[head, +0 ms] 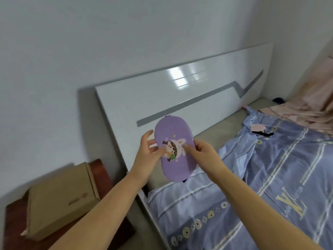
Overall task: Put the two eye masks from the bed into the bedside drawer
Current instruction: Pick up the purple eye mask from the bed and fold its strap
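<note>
A purple eye mask (173,130) with a cartoon rabbit print is held up in the air in front of the white headboard. My left hand (148,150) grips its left edge with the thumb on the front. My right hand (201,152) pinches its right edge. A second, pink eye mask (258,127) with a black strap lies on the blue bedspread farther right. The reddish-brown bedside cabinet (98,170) stands at the lower left; its drawer is hidden from view.
A cardboard box (59,201) sits on top of the bedside cabinet. The glossy white headboard (180,94) runs behind the bed. A blue striped bedspread (252,195) covers the bed, with a pink blanket (310,105) bunched at the far right.
</note>
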### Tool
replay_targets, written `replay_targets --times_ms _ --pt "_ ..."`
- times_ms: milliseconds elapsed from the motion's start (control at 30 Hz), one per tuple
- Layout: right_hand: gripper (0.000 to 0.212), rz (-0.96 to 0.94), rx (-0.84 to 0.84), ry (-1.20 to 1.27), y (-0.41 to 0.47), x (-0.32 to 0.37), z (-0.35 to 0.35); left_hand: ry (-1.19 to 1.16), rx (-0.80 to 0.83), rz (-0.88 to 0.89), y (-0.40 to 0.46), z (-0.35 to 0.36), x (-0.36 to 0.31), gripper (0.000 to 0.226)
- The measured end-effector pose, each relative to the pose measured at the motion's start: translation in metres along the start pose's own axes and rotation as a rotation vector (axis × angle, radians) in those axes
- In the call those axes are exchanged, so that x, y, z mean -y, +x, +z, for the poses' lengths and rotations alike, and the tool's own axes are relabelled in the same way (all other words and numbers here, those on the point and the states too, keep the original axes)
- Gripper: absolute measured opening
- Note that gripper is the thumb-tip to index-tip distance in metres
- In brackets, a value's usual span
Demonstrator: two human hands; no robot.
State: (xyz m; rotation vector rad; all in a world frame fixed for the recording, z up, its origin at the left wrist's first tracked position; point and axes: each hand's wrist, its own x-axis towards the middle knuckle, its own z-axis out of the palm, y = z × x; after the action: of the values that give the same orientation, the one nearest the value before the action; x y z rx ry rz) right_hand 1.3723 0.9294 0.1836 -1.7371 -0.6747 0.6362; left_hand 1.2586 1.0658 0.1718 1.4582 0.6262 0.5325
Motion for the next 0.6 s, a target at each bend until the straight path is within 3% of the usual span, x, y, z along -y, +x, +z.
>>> replay_targets --times_ms 67,100,167,200,267,300,367,500,600 --pt "0.027 -0.027 0.096 -0.142 -0.009 0.02 0.014 0.386 -0.12 0.219 -0.019 -0.029 -0.006 0.093" --pt "0.032 -0.043 0.141 -0.181 -0.015 0.028 0.025 0.614 -0.09 0.337 -0.03 -0.044 -0.007 0.099" --pt "0.037 -0.079 0.219 -0.208 -0.028 0.046 0.049 0.967 0.086 0.435 -0.053 -0.067 -0.011 0.094" --pt "0.038 -0.102 0.259 -0.208 -0.035 0.054 0.063 0.996 0.19 0.402 -0.065 -0.078 -0.012 0.086" --pt "0.032 -0.149 0.328 -0.192 -0.049 0.066 0.09 0.744 0.281 0.247 -0.087 -0.1 -0.014 0.059" --pt "0.028 -0.164 0.348 -0.184 -0.055 0.07 0.102 0.601 0.257 0.203 -0.098 -0.111 -0.014 0.041" --pt "0.023 -0.181 0.347 -0.165 -0.066 0.073 0.122 0.533 0.144 0.21 -0.115 -0.129 -0.014 0.014" --pt "0.022 -0.218 0.227 -0.167 -0.081 0.074 0.15 0.477 0.089 0.21 -0.136 -0.155 -0.021 0.013" --pt "0.051 -0.162 0.263 -0.153 -0.088 0.079 0.155 0.452 0.191 0.153 -0.146 -0.169 -0.034 0.018"
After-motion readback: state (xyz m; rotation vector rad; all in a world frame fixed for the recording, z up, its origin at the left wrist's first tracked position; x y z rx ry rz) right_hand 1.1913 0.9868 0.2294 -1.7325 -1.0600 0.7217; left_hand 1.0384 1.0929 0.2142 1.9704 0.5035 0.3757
